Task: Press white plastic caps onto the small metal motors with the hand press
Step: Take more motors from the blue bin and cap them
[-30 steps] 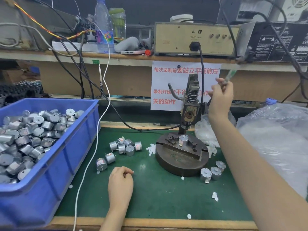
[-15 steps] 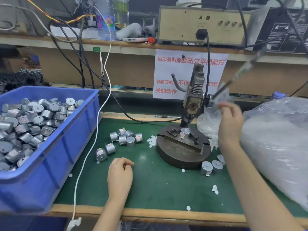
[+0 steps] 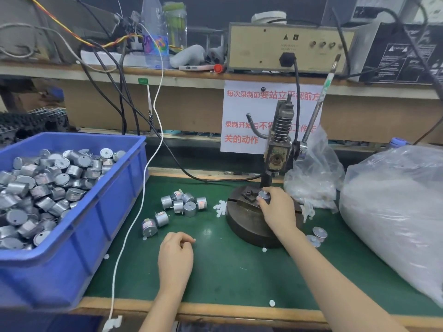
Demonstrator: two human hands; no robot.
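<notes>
R hand (image 3: 278, 209) grips motor (image 3: 263, 196) w/ curled fingers; motor sits on press (image 3: 278, 144) base, right-centre of mat (image 3: 227, 271). L hand (image 3: 176, 255) rests on near mat, fingers curled; tiny white bit at tips, can't tell if held. Caps (image 3: 220, 208) just left of base, spare motors (image 3: 184, 203) further left.

Light was even, from overhead, moderately bright; the area above the shelf (image 3: 191, 76) was dark. There was a small glare spot on the green mat (image 3: 239, 271), left of the press base (image 3: 244, 226). The clear plastic bag (image 3: 395, 212) at the tabletop's right edge was blown near white. Shadows under the left hand (image 3: 176, 257) and right hand (image 3: 278, 209) were faint and soft. The shelf edge bowed from wide-angle distortion. Detail was slightly soft, worst at the corners.
</notes>
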